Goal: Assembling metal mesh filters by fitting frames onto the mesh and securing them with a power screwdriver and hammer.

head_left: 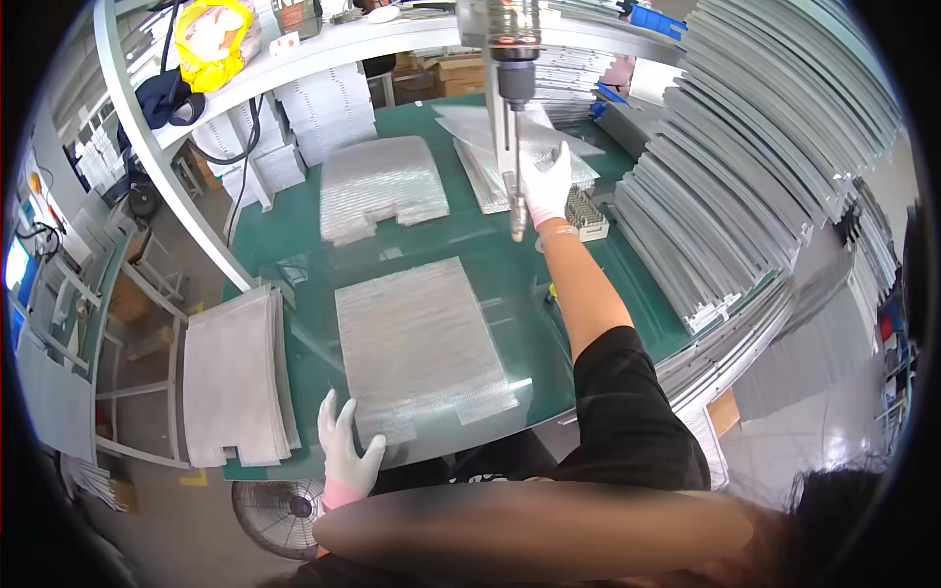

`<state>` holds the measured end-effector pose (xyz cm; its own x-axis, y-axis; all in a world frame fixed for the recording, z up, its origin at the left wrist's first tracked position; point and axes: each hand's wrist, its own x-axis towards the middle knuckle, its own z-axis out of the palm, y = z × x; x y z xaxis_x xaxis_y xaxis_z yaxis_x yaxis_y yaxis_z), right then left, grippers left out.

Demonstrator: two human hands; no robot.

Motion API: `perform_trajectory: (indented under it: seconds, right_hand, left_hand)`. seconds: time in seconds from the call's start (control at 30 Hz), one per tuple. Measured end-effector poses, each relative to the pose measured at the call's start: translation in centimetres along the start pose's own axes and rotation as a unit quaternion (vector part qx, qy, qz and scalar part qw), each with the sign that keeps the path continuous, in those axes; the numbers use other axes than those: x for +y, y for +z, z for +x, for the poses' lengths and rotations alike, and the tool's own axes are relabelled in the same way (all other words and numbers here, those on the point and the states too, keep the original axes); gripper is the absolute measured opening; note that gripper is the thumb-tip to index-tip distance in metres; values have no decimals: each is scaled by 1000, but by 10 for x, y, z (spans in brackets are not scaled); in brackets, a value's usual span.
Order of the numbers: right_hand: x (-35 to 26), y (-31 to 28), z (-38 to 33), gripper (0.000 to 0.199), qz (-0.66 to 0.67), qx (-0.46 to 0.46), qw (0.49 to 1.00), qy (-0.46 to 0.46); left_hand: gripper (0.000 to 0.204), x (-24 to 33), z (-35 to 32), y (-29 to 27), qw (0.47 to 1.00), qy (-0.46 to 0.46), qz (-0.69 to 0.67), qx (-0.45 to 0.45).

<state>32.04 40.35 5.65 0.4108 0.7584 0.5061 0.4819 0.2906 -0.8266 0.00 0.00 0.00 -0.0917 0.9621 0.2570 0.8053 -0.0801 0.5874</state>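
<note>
My left hand (348,451), in a white glove with a pink cuff, is at the near edge of the green table with its fingers spread. It holds nothing and is beside the lower left corner of a whitish textured sheet (421,338) lying flat. My right hand (549,188), also gloved, reaches forward to a stack of translucent packing sheets (480,171). Its thumb points up, while the hanging power screwdriver (518,127) partly hides the fingers, so its grip is unclear. Close by the right wrist is a small tray (590,218) of metal parts.
A notched bubble-textured stack (382,181) lies farther back on the table (294,343). Pale sheets (235,377) overhang its left edge. Tall piles of grey panels (706,196) line the right side. A white shelf frame (162,167) rises at left, and a fan (284,514) stands below.
</note>
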Motion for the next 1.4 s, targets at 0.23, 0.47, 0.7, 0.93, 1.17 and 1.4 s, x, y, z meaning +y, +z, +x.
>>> perform_trajectory:
  seconds: [0.23, 0.47, 0.7, 0.93, 1.17, 1.4]
  right_hand:
    - [2, -3, -28, 94, -111, 42, 980, -157]
    - [7, -8, -20, 103, -307, -180, 932, 67]
    - [64, -10, 25, 98, 360, 20, 933, 18]
    - [-73, -68, -192, 108, 260, -177, 934, -171]
    - [-101, -125, -262, 82, -175, -196, 932, -249]
    - [-72, -135, -245, 87, -116, -375, 919, -32]
  left_hand:
    - [60, 19, 47, 16, 989, 54, -133, -34]
    - [62, 35, 57, 15, 979, 118, -165, -36]
    - [61, 25, 55, 17, 968, 101, -215, -84]
    - [53, 60, 62, 44, 799, 17, -601, -17]
    - [42, 26, 51, 34, 837, -84, -495, 218]
    - [67, 9, 42, 27, 965, -80, -211, 135]
